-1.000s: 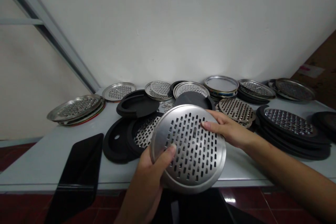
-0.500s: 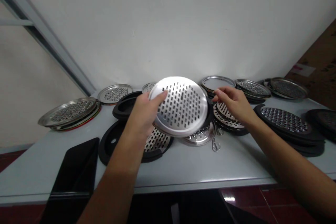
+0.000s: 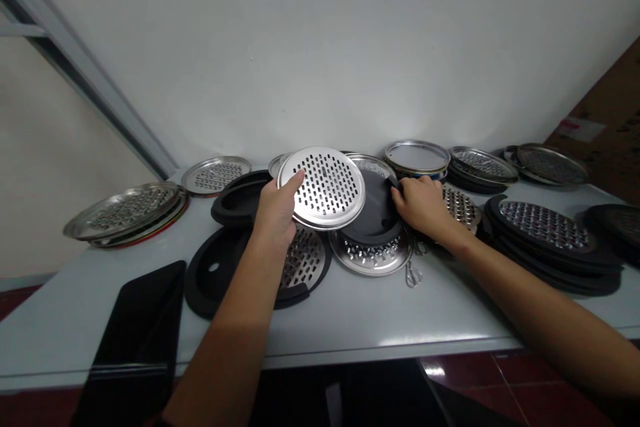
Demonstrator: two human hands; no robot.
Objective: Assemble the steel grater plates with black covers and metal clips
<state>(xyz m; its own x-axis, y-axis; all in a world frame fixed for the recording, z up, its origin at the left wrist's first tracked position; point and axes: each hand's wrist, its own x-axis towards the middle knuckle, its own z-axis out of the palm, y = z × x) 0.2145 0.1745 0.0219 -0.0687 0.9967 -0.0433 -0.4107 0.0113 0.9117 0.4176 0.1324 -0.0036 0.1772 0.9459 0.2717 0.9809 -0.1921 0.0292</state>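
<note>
Reading the clock with twelve at the wall, a stack of metal plates (image 3: 125,210) sits at the left end of the bench (image 3: 380,320), red showing along its lower edge. Toward six o'clock of it, a glossy black panel (image 3: 137,313) overhangs the front edge. Next comes a shallow black holder (image 3: 200,283) with a pale round spot on its floor. At its three o'clock, a perforated plate (image 3: 303,257) lies within a black rim (image 3: 293,295), partly hidden by the left forearm.

The left hand (image 3: 277,210) has its fingers clamped on a round perforated disc (image 3: 327,187) at the disc's nine o'clock, thumb on top, raised above the bench. The disc is round, so no long axis shows. At its four o'clock, partly overlapped in view, is a black dish (image 3: 367,210), above a toothed metal plate (image 3: 373,263).

The right hand (image 3: 420,203) is nearer that dish: its fingers curl at the dish's three o'clock rim, tips hidden, so whether they pinch it I cannot tell. Wire clips (image 3: 413,275) lie at the hand's six o'clock; farther right, black rims stack beneath a toothed disc (image 3: 545,223).
</note>
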